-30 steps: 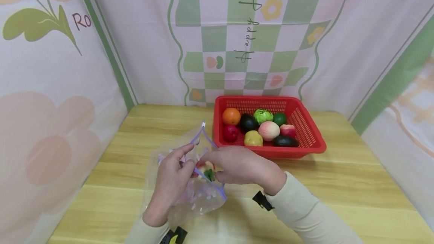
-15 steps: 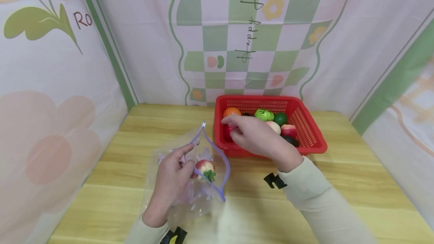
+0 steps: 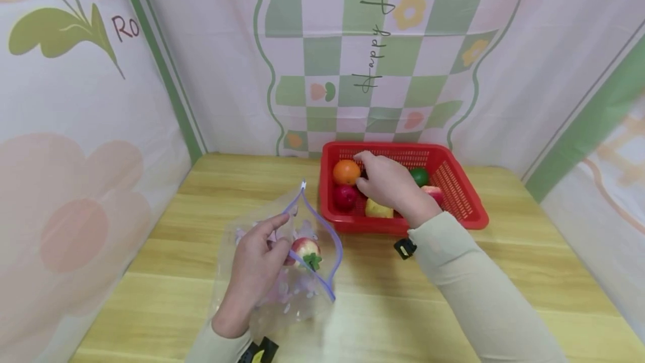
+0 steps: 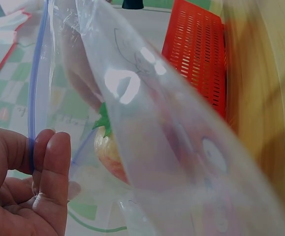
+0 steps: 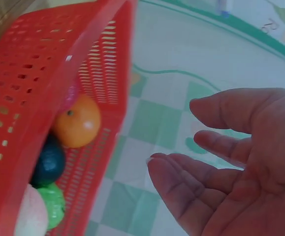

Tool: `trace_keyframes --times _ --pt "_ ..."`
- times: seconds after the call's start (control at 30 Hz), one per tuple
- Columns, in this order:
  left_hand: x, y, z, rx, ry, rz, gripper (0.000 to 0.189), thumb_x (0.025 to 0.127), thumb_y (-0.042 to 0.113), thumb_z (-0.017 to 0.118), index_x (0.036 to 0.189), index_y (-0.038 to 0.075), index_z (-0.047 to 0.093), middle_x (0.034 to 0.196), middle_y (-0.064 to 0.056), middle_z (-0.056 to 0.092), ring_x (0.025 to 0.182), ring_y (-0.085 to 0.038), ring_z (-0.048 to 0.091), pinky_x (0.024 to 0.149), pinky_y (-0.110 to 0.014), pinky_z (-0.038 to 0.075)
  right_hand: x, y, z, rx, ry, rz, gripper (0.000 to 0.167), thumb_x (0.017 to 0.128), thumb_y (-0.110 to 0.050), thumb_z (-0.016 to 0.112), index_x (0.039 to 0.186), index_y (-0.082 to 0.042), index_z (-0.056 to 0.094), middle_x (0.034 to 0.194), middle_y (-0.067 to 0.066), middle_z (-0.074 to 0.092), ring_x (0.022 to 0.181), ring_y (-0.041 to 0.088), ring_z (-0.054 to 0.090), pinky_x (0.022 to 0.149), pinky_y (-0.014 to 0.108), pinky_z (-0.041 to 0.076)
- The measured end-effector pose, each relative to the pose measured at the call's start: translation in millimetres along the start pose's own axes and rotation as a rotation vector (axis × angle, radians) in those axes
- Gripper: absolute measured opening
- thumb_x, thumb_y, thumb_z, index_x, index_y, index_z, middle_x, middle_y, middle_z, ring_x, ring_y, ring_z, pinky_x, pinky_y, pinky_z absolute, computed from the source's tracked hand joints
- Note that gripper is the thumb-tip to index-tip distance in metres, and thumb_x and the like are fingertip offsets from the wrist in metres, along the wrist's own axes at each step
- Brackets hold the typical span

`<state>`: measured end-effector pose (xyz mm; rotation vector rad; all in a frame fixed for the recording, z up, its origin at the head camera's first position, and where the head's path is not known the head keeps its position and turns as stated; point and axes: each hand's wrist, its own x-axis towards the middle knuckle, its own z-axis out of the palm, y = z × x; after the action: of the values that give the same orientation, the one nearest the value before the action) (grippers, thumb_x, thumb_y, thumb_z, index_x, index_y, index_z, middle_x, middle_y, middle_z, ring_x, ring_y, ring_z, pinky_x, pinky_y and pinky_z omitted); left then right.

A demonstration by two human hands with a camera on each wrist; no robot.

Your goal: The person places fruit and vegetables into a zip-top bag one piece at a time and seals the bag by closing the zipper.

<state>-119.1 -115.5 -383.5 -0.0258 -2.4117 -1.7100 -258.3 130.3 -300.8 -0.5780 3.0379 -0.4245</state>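
My left hand pinches the edge of a clear zip bag between thumb and fingers, holding its purple-lined mouth apart. Inside the bag lies a red and cream fruit with a green leafy cap. Over the red basket, my right hand reaches with spread, loosely bent fingers and nothing between them, as the right wrist view shows. Closest to its fingers are an orange and a dark oval fruit. The hand covers part of the basket's contents in the head view.
A magenta fruit, a yellow fruit and a green one also lie in the basket. The right wrist view adds a bright green leafy ball and a pale peach. Patterned curtains surround the wooden table.
My right hand has left the bag's mouth and moved up and right to the basket, leaving the leafy-capped fruit in the bag. The left hand has kept its place and grip.
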Motion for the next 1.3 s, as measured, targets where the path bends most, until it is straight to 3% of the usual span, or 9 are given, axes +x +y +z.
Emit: trace_keyframes --times 0.23,0.4,0.63,0.87,1.3 --pt "-0.3 0.7 -1.5 -0.009 -0.006 -0.007 0.046 0.095 0.002 0.060 0.141 0.004 0.064 0.104 -0.016 0.067 0.060 -0.018 0.071 0.059 -0.036 0.063 16.9 6 20 0.001 -0.156 0.072 0.061 0.098 -0.019 0.069 0.151 -0.002 0.047 0.135 0.019 0.065 0.107 0.034 0.063 0.106 0.054 0.054" --pt "-0.4 1.2 -2.0 -0.014 -0.011 -0.009 0.047 0.095 0.002 0.060 0.141 0.004 0.063 0.109 -0.019 0.067 0.060 -0.014 0.071 0.059 -0.035 0.063 25.3 8 32 -0.014 -0.223 0.121 0.065 0.097 -0.019 0.072 0.155 -0.008 0.045 0.133 0.016 0.065 0.106 0.031 0.063 0.104 0.050 0.055" --pt "-1.0 1.6 -2.3 -0.012 -0.016 -0.014 0.047 0.095 0.003 0.060 0.142 0.005 0.063 0.109 -0.017 0.066 0.062 -0.014 0.071 0.060 -0.038 0.063 30.0 10 43 -0.062 -0.236 0.087 0.055 0.095 -0.019 0.073 0.144 -0.008 0.052 0.110 0.015 0.069 0.094 0.030 0.064 0.091 0.046 0.059" --pt "-1.4 1.8 -2.7 -0.016 -0.020 -0.020 0.047 0.095 0.004 0.060 0.142 0.007 0.063 0.114 -0.019 0.067 0.063 -0.015 0.071 0.060 -0.039 0.063 27.6 9 51 0.051 -0.276 0.108 0.041 0.095 -0.016 0.072 0.132 -0.013 0.054 0.103 0.010 0.067 0.088 0.028 0.063 0.077 0.037 0.054" --pt "-1.0 1.2 -1.6 -0.020 -0.027 -0.025 0.048 0.094 0.003 0.059 0.141 0.008 0.064 0.120 -0.020 0.067 0.062 -0.015 0.071 0.059 -0.040 0.063 41.4 8 66 0.016 -0.321 0.133 0.041 0.094 -0.013 0.069 0.133 -0.015 0.058 0.108 0.008 0.067 0.096 0.028 0.060 0.085 0.040 0.051"
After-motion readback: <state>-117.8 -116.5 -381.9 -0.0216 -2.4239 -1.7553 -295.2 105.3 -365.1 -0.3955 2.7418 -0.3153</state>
